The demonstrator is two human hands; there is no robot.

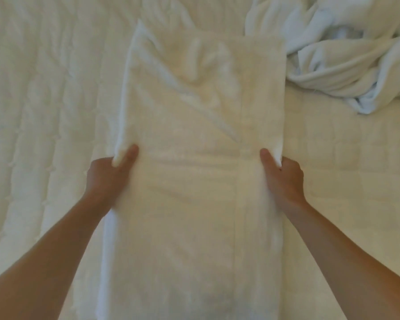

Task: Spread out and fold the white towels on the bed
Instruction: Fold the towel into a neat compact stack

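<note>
A white towel (189, 125) lies in the middle of the bed (44, 112). It is folded into a long, narrow strip. Its long axis runs straight away from the person, from the near side of the bed toward the far side. The nearer half lies fairly flat, with a lengthwise seam or fold line right of its centre. The farther half is rumpled, with diagonal creases and a raised ridge along its left border. The far end is squared off on the right and pulled to a point on the left.

Both forearms reach forward, bare and roughly parallel, one along each long side of the strip. The left hand (106, 174) grips the towel's left border about midway along its length. The left thumb (131, 153) lies on top of the cloth, and the fingers are curled beneath the lifted edge, mostly hidden. The right hand (284, 179) mirrors it on the right border. The right thumb (267, 158) presses down on top, and the fingers are clamped under the edge. Between the two hands the cloth shows shallow crosswise wrinkles.

A crumpled heap of white towels (346, 54) sits toward the far right corner of the bed. It lies just beside the strip's far right end.
</note>
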